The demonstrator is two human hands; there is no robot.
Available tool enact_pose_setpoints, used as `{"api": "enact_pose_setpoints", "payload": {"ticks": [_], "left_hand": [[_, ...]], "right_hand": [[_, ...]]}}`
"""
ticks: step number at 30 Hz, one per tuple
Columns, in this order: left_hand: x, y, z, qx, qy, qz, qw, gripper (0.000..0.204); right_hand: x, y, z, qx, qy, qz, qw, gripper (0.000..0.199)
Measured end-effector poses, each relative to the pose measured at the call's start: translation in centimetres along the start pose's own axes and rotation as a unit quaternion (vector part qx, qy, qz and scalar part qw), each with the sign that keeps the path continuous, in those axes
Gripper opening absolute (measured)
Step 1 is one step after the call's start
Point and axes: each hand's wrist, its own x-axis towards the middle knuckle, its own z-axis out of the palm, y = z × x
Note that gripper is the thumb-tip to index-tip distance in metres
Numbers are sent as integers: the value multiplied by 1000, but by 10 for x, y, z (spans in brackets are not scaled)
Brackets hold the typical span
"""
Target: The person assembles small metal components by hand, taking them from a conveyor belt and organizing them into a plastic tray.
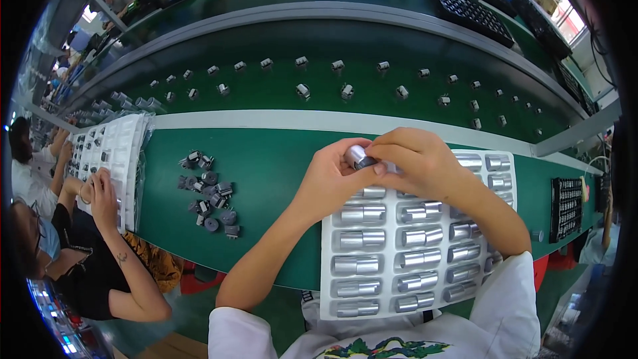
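Note:
A small silver metal cylinder (357, 156) with a dark end is held up above the far edge of the white tray. My left hand (334, 176) is closed around it from the left. The fingers of my right hand (417, 159) are pinched at its dark end, partly hiding it. Under both hands lies the white plastic tray (392, 224), its pockets filled with rows of silver cylinders (359, 239) lying on their sides. To the left, a loose pile of small black and grey parts (211, 193) rests on the green table (266, 159).
On the left a co-worker's hand (102, 199) is over another white tray (133, 153). Small metal parts (303, 90) stand in rows on the green surface beyond the pale ledge (266, 119). A black gridded tray (565, 207) is at the far right.

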Motion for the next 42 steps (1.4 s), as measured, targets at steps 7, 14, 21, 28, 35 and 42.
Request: {"api": "enact_pose_setpoints", "payload": {"ticks": [7, 14, 21, 28, 35, 42], "left_hand": [[6, -17, -2, -76, 34, 56, 995, 32], [-5, -10, -10, 504, 104, 262, 817, 35], [-8, -11, -16, 461, 41, 190, 866, 31], [4, -16, -16, 375, 89, 215, 897, 30], [11, 5, -38, -204, 98, 79, 971, 33], [12, 2, -40, -452, 22, 13, 892, 36]], "right_hand": [[38, -2, -4, -4, -109, 7, 994, 25], [150, 94, 51, -10, -45, 131, 990, 32], [201, 95, 143, -7, -217, 200, 956, 43], [184, 113, 124, -98, -345, 141, 923, 40], [149, 90, 49, 432, -174, 340, 817, 33], [73, 56, -9, 590, -17, 341, 732, 35]]}}
